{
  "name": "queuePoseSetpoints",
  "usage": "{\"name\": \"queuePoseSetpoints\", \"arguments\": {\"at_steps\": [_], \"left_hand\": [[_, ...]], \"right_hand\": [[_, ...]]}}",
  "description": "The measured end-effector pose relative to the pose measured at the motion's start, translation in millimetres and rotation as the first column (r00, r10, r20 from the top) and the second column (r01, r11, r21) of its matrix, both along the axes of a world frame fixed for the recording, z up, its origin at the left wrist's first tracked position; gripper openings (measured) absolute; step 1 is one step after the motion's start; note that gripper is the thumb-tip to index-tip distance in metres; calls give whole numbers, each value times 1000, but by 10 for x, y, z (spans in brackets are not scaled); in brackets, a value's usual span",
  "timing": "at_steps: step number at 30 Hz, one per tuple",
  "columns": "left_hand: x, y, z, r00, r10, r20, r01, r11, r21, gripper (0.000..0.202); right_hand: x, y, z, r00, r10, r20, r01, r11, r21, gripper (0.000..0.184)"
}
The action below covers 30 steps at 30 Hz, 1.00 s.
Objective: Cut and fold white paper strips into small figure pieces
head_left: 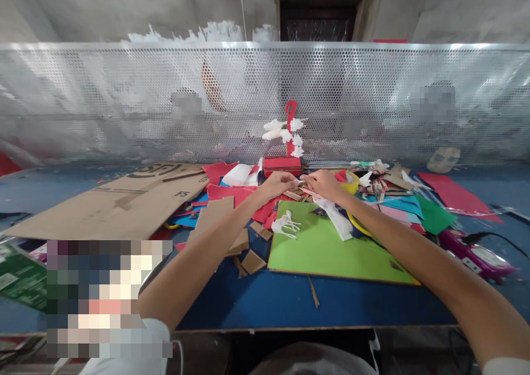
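Note:
Above the middle of the table, my left hand (282, 183) and my right hand (323, 185) meet with fingers pinched. A small piece of white paper (301, 183) shows between their fingertips, partly hidden by them. Just below lie brown cardboard strips (293, 195). A crumpled white strip (337, 220) hangs or lies under my right wrist, across a lime green sheet (323, 253). White thin-stemmed pieces (285, 224) rest on that sheet's left part. Behind my hands stands a red hooked stand (291, 112) with white paper flowers (297, 124) on a red box (282, 166).
A large cardboard sheet (111, 198) covers the left side. Cardboard scraps (253, 262) and red paper (219, 191) lie nearer. At right are a yellow tape roll (351, 183), green paper (434, 216) and a purple power strip (476, 256). A perforated metal screen (248, 88) borders the back.

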State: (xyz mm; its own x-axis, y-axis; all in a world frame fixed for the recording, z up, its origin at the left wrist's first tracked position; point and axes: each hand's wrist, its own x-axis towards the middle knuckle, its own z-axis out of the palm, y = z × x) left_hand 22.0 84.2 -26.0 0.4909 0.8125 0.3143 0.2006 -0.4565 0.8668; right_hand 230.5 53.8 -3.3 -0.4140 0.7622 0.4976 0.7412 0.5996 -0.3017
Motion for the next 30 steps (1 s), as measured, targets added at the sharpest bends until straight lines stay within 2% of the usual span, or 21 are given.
{"name": "queuePoseSetpoints", "arguments": {"at_steps": [2, 6, 12, 23, 30], "left_hand": [[0, 11, -10, 1000, 16, -9, -16, 1000, 3, 37], [-2, -14, 19, 999, 39, -29, -41, 998, -41, 36], [11, -103, 92, 999, 54, 10, -52, 989, -141, 36], [13, -145, 107, 997, 42, 60, -29, 978, -208, 31], [10, -123, 77, 997, 27, 68, -13, 979, -201, 32]], "right_hand": [[1, -9, 0, 1000, 26, 15, -26, 1000, -4, 58], [-17, -40, 12, 997, 77, 1, -76, 992, 99, 27], [-59, -61, 22, 989, 145, 32, -148, 979, 141, 15], [-46, -49, 20, 987, 147, 67, -156, 974, 164, 14], [-49, -31, -18, 992, 68, 108, -89, 974, 210, 17]]}}
